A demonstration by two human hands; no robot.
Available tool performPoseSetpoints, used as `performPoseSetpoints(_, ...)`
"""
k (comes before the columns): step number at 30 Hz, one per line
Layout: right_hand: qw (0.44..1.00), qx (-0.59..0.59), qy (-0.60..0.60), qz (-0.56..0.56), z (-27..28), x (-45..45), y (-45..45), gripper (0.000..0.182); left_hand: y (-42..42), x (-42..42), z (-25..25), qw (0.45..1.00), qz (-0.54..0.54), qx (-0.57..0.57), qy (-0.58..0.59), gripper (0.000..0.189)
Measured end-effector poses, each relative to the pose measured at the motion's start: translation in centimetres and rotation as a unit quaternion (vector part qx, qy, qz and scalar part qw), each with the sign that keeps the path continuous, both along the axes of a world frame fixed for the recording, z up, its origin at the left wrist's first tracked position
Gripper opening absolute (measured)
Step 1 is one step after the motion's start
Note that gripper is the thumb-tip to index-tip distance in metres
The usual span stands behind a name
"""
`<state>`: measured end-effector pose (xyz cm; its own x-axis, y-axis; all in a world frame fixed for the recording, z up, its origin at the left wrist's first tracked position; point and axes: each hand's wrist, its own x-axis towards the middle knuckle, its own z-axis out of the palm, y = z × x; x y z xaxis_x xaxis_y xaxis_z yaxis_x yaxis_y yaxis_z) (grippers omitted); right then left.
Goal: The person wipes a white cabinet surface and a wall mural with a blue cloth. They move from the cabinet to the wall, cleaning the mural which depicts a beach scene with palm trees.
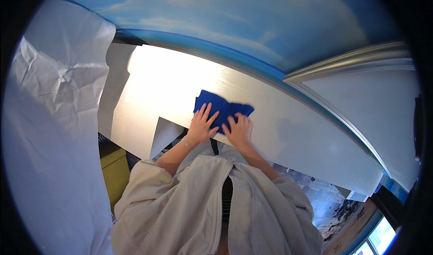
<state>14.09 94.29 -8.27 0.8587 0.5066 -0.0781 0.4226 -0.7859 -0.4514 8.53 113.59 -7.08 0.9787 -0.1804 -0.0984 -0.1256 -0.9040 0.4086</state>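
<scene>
A blue cloth lies a little rumpled on a pale wood-grain tabletop, close to the edge on my side. Flat on the cloth's left part rests my left hand, its fingers spread. My right hand touches the right part with bent, separated fingers, and the thumb stands apart from them. Neither hand visibly pinches the fabric. Some of the cloth is hidden under both hands.
Behind the tabletop rises a wall panel with painted sky and clouds. A silver-framed white panel leans at the right. White creased fabric hangs at the left, beside a yellow-green box. Bright glare covers the tabletop's left part.
</scene>
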Motion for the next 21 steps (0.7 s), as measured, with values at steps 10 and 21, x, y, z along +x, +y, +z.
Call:
performPoseSetpoints(10,0.999,-0.032,-0.022,-0.034,-0.9,-1.0,4.7,0.059,0.4,3.7,-2.2,0.998,-0.023,0.048,-0.035,0.066)
performPoseSetpoints(21,0.996,0.027,-0.083,0.014,-2.5,4.6,12.5,0.052,7.2,5.7,-3.2,0.991,0.121,0.037,-0.047,0.067)
